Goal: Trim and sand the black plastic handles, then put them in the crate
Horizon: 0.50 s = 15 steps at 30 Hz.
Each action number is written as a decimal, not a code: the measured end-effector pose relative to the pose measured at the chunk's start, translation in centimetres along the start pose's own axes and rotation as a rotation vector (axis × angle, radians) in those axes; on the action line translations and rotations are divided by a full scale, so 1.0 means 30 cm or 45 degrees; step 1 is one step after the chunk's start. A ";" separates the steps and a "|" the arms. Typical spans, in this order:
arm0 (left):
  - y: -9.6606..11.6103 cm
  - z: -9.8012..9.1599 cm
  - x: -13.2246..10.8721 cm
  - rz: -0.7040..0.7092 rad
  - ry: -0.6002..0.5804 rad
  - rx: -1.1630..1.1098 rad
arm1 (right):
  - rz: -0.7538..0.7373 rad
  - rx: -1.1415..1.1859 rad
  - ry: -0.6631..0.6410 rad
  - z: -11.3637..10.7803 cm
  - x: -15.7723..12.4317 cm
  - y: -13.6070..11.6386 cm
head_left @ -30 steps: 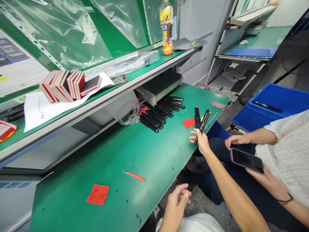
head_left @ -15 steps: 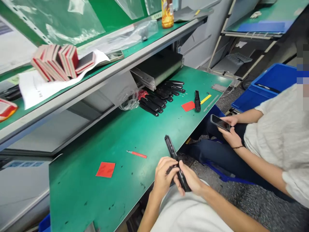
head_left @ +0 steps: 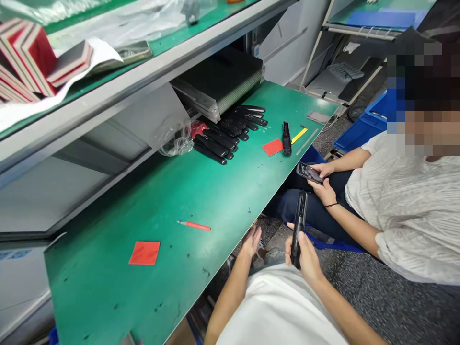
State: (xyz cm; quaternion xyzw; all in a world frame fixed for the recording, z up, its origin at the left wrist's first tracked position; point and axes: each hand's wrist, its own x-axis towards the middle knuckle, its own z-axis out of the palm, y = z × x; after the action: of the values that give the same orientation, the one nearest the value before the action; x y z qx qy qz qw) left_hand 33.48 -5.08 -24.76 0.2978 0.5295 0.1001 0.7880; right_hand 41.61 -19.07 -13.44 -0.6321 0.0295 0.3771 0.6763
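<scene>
At the green workbench [head_left: 201,201], our right hand [head_left: 305,254] is clenched around a long black device [head_left: 299,225], upright just off the bench edge; beside it, our left hand [head_left: 251,242] hangs released.

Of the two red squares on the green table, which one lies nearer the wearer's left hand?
The red square at the near left end, close to the red pen. The other red square lies far off beside a lone black handle. The left hand hovers open at the table edge.

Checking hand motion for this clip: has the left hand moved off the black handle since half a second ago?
Yes. The left hand has let go and sits open by the green table edge; only the right hand holds the black handle.
</scene>
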 end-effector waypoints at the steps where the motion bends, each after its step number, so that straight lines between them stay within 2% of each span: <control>1: -0.004 -0.002 0.024 -0.014 -0.007 -0.020 | -0.007 -0.035 -0.007 0.004 0.001 0.011; 2: -0.008 -0.012 0.032 -0.027 -0.022 -0.026 | -0.015 -0.075 -0.019 0.008 -0.002 0.023; 4: -0.019 -0.055 -0.001 -0.071 -0.071 -0.044 | -0.048 -0.179 -0.051 0.018 -0.014 0.050; 6: -0.025 -0.118 -0.090 -0.135 -0.161 -0.035 | -0.118 -0.322 -0.106 0.027 -0.028 0.067; 9: 0.001 -0.217 -0.283 -0.206 -0.346 -0.027 | -0.299 -0.608 -0.302 0.064 -0.047 0.058; 12: 0.096 -0.323 -0.478 -0.159 -0.471 -0.147 | -0.545 -0.909 -0.714 0.163 -0.066 0.012; 15: 0.223 -0.464 -0.637 -0.111 -0.559 -0.284 | -0.796 -1.143 -1.232 0.332 -0.095 -0.039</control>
State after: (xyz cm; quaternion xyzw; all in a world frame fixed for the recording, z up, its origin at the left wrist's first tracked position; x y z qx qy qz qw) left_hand 14.09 -3.71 -9.75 0.2006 0.3436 0.0568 0.9157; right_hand 35.86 -11.58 -9.01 -0.5901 -0.6120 0.3792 0.3654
